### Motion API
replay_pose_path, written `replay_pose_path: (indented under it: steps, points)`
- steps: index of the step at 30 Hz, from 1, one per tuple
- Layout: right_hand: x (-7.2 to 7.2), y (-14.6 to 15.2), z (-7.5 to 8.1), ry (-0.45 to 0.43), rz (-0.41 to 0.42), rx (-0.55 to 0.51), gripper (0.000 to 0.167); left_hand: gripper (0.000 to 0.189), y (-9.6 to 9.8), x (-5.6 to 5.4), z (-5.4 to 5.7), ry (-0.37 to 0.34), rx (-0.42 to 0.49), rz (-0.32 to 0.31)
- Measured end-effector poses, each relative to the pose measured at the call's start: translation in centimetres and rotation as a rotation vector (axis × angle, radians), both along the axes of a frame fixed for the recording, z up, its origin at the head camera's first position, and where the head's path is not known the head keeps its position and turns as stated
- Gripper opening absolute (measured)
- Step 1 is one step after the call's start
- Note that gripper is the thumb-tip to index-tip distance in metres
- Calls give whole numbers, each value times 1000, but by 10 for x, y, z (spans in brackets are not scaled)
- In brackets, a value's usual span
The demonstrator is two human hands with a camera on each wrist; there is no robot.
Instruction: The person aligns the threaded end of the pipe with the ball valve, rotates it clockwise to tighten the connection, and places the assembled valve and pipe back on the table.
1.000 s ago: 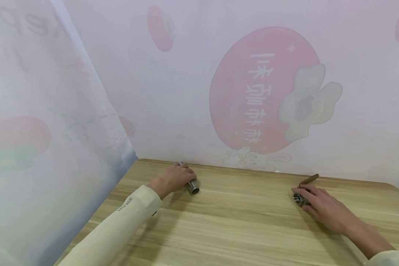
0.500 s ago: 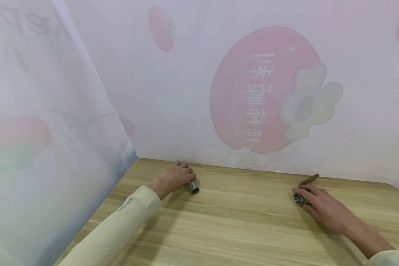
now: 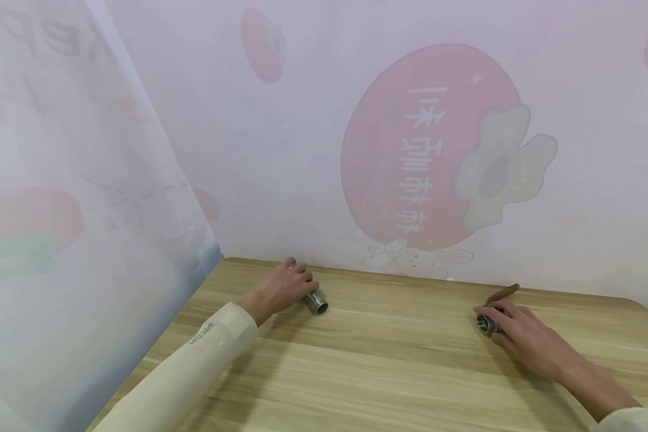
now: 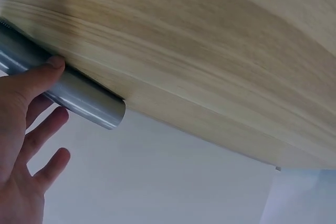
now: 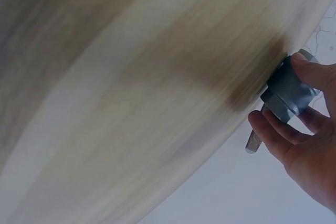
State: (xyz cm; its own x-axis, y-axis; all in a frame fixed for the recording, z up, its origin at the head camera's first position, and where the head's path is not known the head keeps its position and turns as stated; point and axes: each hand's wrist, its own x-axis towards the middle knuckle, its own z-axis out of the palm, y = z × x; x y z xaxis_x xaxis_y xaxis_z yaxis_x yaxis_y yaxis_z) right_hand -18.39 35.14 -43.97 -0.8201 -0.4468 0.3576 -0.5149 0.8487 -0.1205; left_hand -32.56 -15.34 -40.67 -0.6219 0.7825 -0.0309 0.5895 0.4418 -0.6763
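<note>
At the back left of the table, my left hand (image 3: 281,288) holds a short metal pipe (image 3: 317,302) from above. Its open end points toward me and to the right. The left wrist view shows the thumb along one side of the pipe (image 4: 94,100), two fingers spread off it, and a threaded far end. Over at the back right, my right hand (image 3: 531,339) grips a ball valve (image 3: 485,324), its round threaded opening facing left and toward me. A brown lever handle (image 3: 503,293) sticks out behind. In the right wrist view, thumb and fingers pinch the grey valve body (image 5: 289,90).
Both things are at the wooden table (image 3: 389,360), well apart, with bare wood between them. A pale printed curtain (image 3: 302,150) stands right behind the table's back edge. Another curtain (image 3: 86,240) borders the left side.
The pipe's near end has shifted slightly to the right, and its far end is now hidden behind my left hand's fingers. My right hand and the valve have stayed in place.
</note>
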Motion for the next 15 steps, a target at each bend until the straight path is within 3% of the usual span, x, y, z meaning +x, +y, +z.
replay_pose_path:
  steps: [5,15]
  points:
    - [0,0,-1,10,2,-3,58,39,-2,-2,-2,52,16,-55]
    - [-2,1,-4,70,26,-11,62,28,-5,-6,-5,79,97,-137]
